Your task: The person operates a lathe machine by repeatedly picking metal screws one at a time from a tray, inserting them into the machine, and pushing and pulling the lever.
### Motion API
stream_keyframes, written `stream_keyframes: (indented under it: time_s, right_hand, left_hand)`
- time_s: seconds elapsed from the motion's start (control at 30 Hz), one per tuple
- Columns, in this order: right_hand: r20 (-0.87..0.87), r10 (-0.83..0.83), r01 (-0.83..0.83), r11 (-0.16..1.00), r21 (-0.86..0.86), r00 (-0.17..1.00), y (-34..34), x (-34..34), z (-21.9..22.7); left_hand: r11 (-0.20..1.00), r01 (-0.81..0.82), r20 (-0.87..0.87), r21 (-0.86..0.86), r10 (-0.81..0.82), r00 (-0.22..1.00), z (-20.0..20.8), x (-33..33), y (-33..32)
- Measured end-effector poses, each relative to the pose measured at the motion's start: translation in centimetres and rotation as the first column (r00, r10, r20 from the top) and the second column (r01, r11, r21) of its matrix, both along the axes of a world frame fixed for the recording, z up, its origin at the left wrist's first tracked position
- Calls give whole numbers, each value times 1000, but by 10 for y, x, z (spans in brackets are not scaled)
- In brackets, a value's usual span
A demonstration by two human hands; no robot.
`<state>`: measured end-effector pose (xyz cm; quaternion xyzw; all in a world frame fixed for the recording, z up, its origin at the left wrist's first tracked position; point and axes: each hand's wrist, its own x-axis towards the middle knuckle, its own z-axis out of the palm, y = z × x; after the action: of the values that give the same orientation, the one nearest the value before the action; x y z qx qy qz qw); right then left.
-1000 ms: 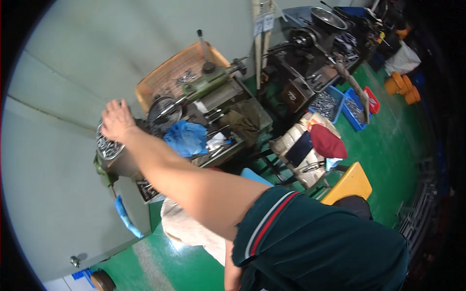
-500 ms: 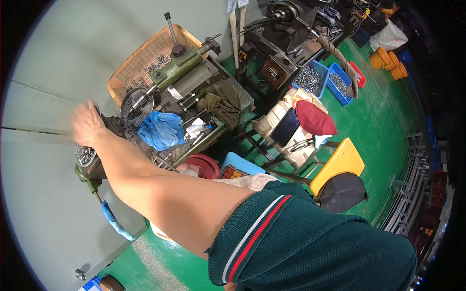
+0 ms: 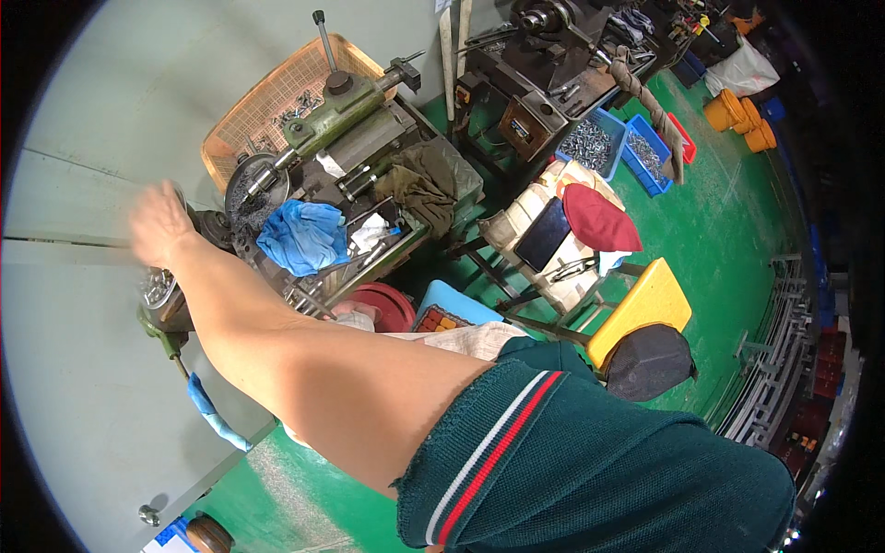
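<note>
From the lower right my right arm stretches across to the far left, in a dark green sleeve with a white and red stripe. At its end, my right hand (image 3: 159, 226) is blurred, its fingers looking stretched out and no object showing in them. It is above a metal bowl of small metal parts (image 3: 159, 288), next to the head of a green lathe (image 3: 336, 120); contact cannot be made out. My left hand is not recognisable in view. A blue cloth (image 3: 304, 237) lies on the lathe beside a dark round dish of metal shavings (image 3: 253, 198).
An orange basket with metal parts (image 3: 226, 138) stands behind the lathe. To the right are a padded seat bearing a phone (image 3: 544, 232) and a maroon cap (image 3: 599, 218), a yellow stool (image 3: 636, 309), and blue bins (image 3: 590, 143) of parts. A red bucket (image 3: 392, 307) sits below the lathe.
My right hand has shifted slightly to the left and remains blurred. The whole view has moved a little. No object has visibly been picked up or put down.
</note>
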<state>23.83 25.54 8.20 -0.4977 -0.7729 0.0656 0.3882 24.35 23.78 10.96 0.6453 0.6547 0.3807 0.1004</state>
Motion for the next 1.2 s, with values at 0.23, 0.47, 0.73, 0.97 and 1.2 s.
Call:
stream_keyframes:
  time_s: [0.23, 0.47, 0.73, 0.97, 1.2]
  right_hand:
    - [7, 17, -17, 1000, -6, 1000, -8, 4, 6]
    - [8, 26, -26, 1000, -7, 1000, -16, 12, 15]
    - [17, 30, -30, 999, -16, 999, -14, 16, 15]
    - [113, 28, -21, 998, -61, 993, -13, 28, 25]
    - [235, -48, 44, 999, 23, 971, -16, 27, 26]
  left_hand:
    - [1000, 10, -4, 2, -10, 1000, -1, -1, 2]
    - [1000, 9, 4, 23, -9, 1000, 0, 4, 0]
    - [990, 55, 47, 127, -61, 997, -17, 22, -80]
    - [979, 201, 115, 22, -202, 973, -96, 77, -235]
    - [974, 227, 93, 20, -228, 969, -129, 116, -303]
